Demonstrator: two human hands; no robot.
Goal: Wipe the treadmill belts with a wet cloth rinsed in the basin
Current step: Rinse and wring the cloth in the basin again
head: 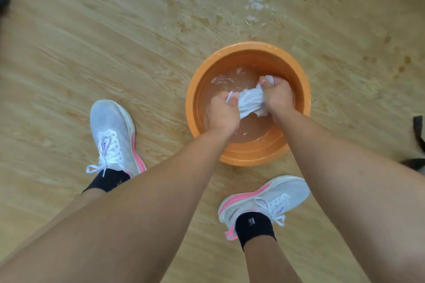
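Both hands clench the white cloth (251,101), left hand (222,114) and right hand (277,96) gripping opposite ends, so its long axis runs between them, right end farther out. It sits inside the orange basin (248,48), over cloudy water (227,80). A wringing twist seems next. Splashes (255,2) wet the wooden floor (92,30) beyond.

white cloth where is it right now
In the head view, right of centre, the white cloth is gripped by the left hand and right hand inside the orange basin.
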